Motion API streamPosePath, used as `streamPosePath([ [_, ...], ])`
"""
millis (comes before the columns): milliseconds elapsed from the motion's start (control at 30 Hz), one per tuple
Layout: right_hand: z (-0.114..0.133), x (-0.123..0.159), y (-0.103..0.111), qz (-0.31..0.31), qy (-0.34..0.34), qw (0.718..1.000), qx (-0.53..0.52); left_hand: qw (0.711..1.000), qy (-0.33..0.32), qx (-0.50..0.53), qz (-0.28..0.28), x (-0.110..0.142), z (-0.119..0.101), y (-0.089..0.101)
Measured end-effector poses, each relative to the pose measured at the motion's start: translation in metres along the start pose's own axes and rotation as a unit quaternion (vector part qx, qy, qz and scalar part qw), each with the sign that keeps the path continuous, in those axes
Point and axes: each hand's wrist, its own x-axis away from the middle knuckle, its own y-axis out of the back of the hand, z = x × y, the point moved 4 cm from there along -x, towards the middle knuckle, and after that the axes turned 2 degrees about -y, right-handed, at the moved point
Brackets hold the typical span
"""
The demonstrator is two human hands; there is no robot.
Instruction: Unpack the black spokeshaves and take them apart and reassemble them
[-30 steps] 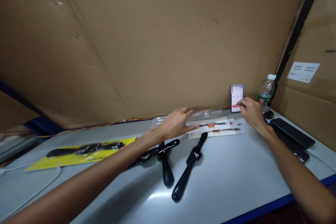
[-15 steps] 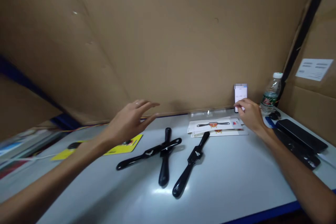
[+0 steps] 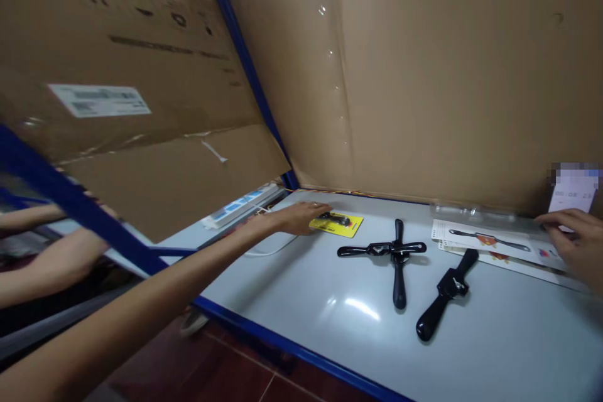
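Note:
My left hand (image 3: 301, 217) lies over the left end of a yellow card (image 3: 351, 227) with a dark item on it, fingers stretched out; whether it touches the card is unclear. To its right, two black spokeshaves lie crossed, one spokeshave (image 3: 353, 251) resting over the other spokeshave (image 3: 399, 289). A third spokeshave (image 3: 433, 317) lies slanted beside them. At the right edge, my right hand (image 3: 581, 248) hovers by white printed cards (image 3: 513, 250), thumb and fingers apart, partly cut off by the frame. Nothing shows in its fingers.
A phone (image 3: 572, 191) leans on the cardboard wall (image 3: 447, 75) behind my right hand. Clear plastic packaging (image 3: 471, 210) lies behind the white cards. A power strip (image 3: 242, 206) and white cable are at left. Beyond the blue post (image 3: 94, 226) another person's arms (image 3: 56, 264) show.
The view has swung left, bringing the left partition and another person's arms into sight. My left hand has moved over the yellow card. The spokeshaves lie as before.

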Motion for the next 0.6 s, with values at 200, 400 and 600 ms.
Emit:
streamPosePath([
  [200, 0.003, 0.004, -0.006, 0.02, -0.011, 1.0, -0.02, 0.999, -0.026, -0.02, 0.029, -0.03, 0.0, -0.006],
  [400, 0.006, 0.003, -0.008, 0.037, -0.036, 0.998, -0.041, 0.998, -0.019, -0.011, 0.057, -0.04, 0.017, 0.0],
  [600, 0.007, 0.005, -0.011, 0.051, -0.029, 0.997, -0.048, 0.997, -0.017, 0.018, 0.071, -0.052, 0.037, 0.003],
])
